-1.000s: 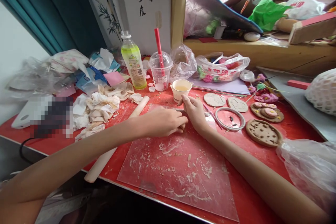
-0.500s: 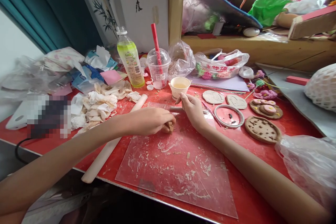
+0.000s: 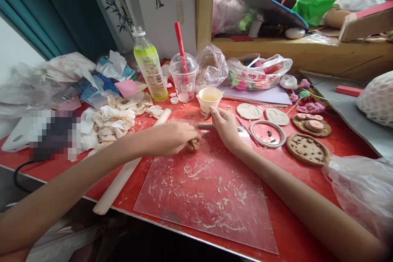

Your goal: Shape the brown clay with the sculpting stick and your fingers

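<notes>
My left hand (image 3: pixel 175 137) is closed around a small lump of brown clay (image 3: pixel 193 144), low over the clear plastic board (image 3: pixel 199 196). Its fingers cover part of the lump. My right hand (image 3: pixel 224 127) is closed, thumb and fingers together, just in front of a paper cup (image 3: pixel 210 99) of pale yellowish liquid. Whatever its fingers hold, if anything, is hidden. A grey stick-like piece (image 3: pixel 205 125) lies beside that hand, partly behind it. Dried clay scraps are scattered over the board.
A pale rolling rod (image 3: pixel 132 168) lies left of the board, near crumpled tissues (image 3: pixel 115 120). Behind stand a green drink bottle (image 3: pixel 150 69) and a lidded plastic cup (image 3: pixel 184 77). At right are a clay ring (image 3: pixel 267 134), flat clay discs (image 3: pixel 249 111) and a spotted clay disc (image 3: pixel 308 150).
My left hand has shifted slightly left with the clay lump. My right hand stays almost where it was. The whole view has moved a little.
</notes>
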